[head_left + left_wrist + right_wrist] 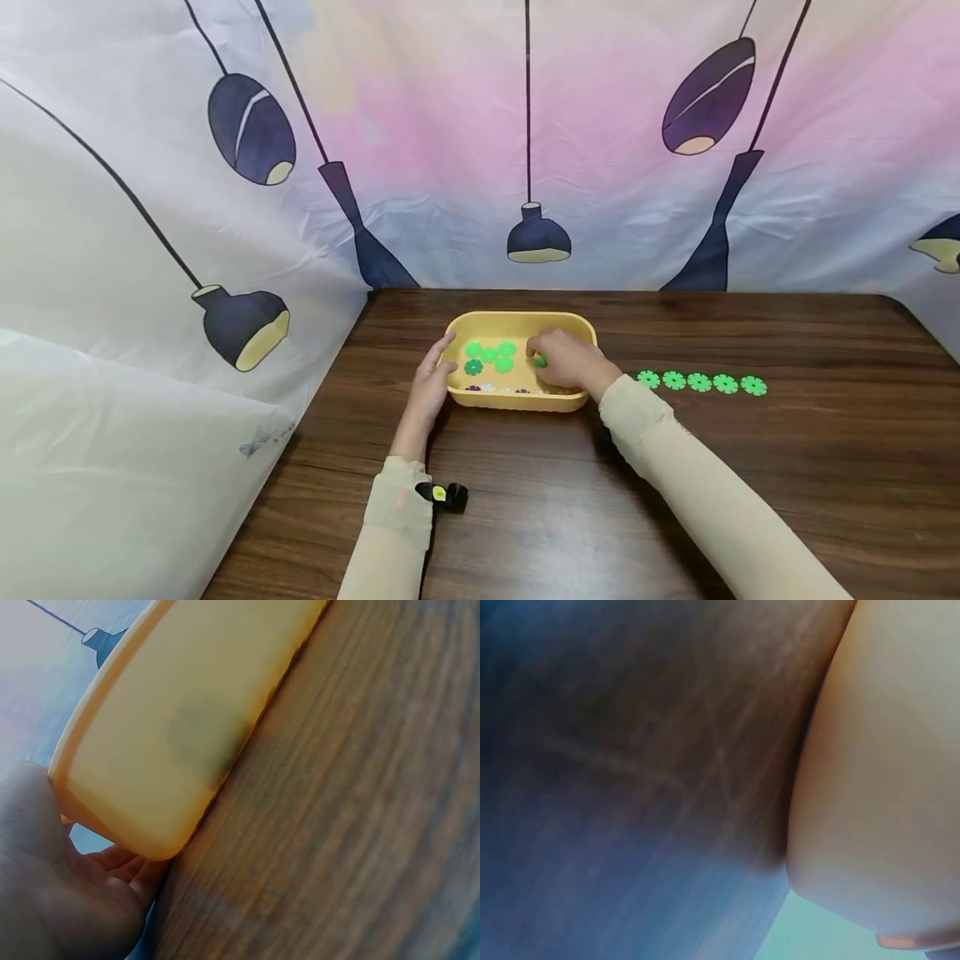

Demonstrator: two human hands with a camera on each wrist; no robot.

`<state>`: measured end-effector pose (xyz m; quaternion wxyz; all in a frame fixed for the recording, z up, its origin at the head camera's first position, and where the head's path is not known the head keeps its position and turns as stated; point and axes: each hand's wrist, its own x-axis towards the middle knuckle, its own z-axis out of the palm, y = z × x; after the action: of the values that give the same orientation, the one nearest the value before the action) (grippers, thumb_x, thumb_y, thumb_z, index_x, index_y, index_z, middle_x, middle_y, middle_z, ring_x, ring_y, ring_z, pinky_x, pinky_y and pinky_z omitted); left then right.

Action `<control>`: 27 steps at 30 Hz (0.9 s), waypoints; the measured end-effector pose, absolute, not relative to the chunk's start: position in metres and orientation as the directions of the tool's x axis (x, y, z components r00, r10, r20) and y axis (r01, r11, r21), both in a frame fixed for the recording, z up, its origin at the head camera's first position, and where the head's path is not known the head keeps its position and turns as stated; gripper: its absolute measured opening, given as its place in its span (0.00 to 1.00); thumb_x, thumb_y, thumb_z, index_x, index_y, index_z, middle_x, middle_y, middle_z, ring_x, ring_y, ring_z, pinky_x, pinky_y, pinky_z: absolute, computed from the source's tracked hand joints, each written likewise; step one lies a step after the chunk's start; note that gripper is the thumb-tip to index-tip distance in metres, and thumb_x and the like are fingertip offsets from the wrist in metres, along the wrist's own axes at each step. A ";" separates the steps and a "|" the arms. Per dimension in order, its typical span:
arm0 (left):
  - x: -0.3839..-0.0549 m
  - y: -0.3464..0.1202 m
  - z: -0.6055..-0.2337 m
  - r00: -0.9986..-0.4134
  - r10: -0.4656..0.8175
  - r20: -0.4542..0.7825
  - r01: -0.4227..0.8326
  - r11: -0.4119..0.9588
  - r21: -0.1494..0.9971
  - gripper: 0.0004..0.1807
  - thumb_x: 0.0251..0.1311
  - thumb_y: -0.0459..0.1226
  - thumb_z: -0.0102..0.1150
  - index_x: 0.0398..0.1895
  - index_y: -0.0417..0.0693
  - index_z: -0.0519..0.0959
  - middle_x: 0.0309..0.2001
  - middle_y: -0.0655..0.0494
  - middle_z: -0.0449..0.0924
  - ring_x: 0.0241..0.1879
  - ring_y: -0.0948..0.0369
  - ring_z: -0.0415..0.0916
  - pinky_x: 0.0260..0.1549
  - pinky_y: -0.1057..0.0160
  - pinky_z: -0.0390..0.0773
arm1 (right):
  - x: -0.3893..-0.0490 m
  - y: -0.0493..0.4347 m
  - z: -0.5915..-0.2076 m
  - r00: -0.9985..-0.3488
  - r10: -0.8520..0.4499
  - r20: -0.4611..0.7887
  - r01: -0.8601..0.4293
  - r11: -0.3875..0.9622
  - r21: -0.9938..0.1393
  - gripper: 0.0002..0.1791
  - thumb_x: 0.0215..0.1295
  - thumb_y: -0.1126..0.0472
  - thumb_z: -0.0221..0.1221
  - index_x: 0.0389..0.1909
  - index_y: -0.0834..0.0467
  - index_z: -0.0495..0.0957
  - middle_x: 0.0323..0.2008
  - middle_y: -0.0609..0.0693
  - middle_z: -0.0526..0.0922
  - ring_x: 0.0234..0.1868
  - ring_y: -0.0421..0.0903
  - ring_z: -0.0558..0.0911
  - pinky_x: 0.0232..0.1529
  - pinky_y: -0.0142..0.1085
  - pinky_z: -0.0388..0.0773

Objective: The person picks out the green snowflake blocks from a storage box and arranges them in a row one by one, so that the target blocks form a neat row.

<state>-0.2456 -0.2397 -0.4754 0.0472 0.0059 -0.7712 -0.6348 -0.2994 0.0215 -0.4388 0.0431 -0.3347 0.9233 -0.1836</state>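
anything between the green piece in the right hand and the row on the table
Yes, the right rim of the yellow tray: the green piece in the right hand sits inside it. Beyond, nothing visible blocks the row.

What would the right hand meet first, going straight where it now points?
Beyond the green piece it touches, the right hand would probably meet the light green discs in the yellow tray; depth is unclear.

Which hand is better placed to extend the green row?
Probably the right hand: it appears to pinch a green disc inside the yellow tray, nearer the row of discs. The left hand grips the tray's left end.
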 end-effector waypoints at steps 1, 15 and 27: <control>-0.246 -0.239 -0.476 -0.995 -0.071 0.067 0.052 0.194 0.980 0.32 0.75 0.32 0.44 0.81 0.54 0.66 0.84 0.50 0.52 0.83 0.49 0.46 0.78 0.44 0.52 | -0.300 0.023 -0.439 -0.772 -0.634 0.041 -0.601 0.707 -0.373 0.16 0.68 0.67 0.62 0.55 0.60 0.84 0.48 0.54 0.84 0.36 0.45 0.74 0.40 0.40 0.73; -0.256 -0.223 -0.477 -0.994 -0.060 0.094 0.081 0.197 0.977 0.31 0.75 0.31 0.44 0.81 0.54 0.67 0.83 0.50 0.55 0.83 0.50 0.48 0.78 0.43 0.52 | -0.301 0.040 -0.436 -0.794 -0.604 0.069 -0.583 0.725 -0.366 0.15 0.70 0.61 0.61 0.55 0.58 0.86 0.29 0.46 0.81 0.21 0.41 0.64 0.31 0.38 0.69; -0.249 -0.240 -0.478 -0.994 -0.068 0.081 0.064 0.219 0.974 0.32 0.75 0.32 0.44 0.81 0.55 0.66 0.84 0.51 0.54 0.82 0.50 0.48 0.78 0.44 0.53 | -0.300 0.020 -0.442 -0.764 -0.640 0.081 -0.621 0.695 -0.362 0.16 0.72 0.66 0.59 0.23 0.52 0.70 0.19 0.43 0.54 0.21 0.41 0.54 0.27 0.36 0.55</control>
<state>-0.2488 -0.2401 -0.4780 0.0530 0.0013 -0.7789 -0.6249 -0.3002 0.0196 -0.4422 0.0258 -0.3427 0.9202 -0.1873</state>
